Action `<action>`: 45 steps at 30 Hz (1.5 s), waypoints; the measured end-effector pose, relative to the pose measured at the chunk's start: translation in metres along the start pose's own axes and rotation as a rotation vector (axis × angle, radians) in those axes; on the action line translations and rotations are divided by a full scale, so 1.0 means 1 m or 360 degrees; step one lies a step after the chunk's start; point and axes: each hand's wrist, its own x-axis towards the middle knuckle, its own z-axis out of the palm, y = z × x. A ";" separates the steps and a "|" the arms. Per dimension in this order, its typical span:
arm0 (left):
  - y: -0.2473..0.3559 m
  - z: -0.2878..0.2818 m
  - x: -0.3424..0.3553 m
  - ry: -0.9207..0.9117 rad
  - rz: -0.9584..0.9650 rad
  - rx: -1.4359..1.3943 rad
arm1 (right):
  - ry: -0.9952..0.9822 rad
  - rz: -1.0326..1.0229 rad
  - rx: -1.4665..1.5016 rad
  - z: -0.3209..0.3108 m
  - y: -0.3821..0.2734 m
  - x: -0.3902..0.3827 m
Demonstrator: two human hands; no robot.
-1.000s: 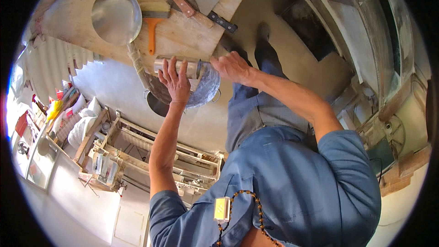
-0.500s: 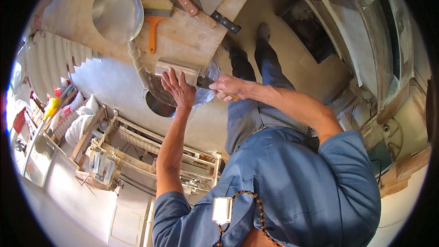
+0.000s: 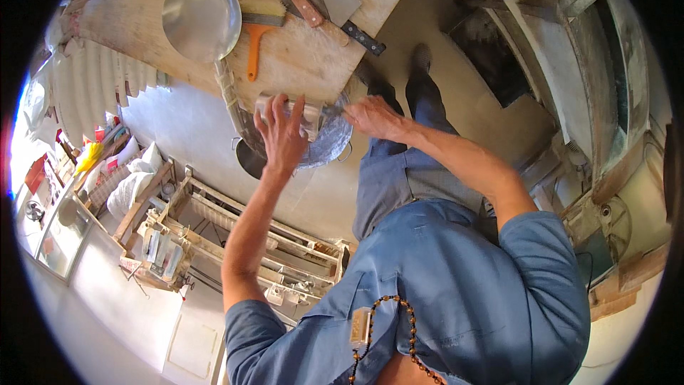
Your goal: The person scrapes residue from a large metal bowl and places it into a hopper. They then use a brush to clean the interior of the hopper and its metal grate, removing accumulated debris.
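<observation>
Hands apart, cylinder and blade between them

Your left hand clasps a metal cylinder off the tabletop's near edge, above a metal bowl; your right hand grips a flat blade meeting the cylinder's right end. Blur hides whether it reaches inside. You seem to be mid-scrape, which calls for a steady left hold. Beyond, a ladle's handle crosses the near edge; an orange-handled brush lies beside it.
</observation>
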 end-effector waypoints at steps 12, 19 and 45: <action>-0.012 -0.009 0.046 0.0024 0.0229 -0.0197 | -0.0040 0.0124 0.0156 -0.007 -0.006 0.005; -0.025 0.025 0.044 0.0465 0.0294 -0.0145 | -0.0776 0.0988 0.1812 -0.006 -0.017 0.010; -0.027 0.047 0.011 0.0339 -0.0012 -0.0214 | -0.0620 0.0811 0.1156 -0.082 -0.038 0.012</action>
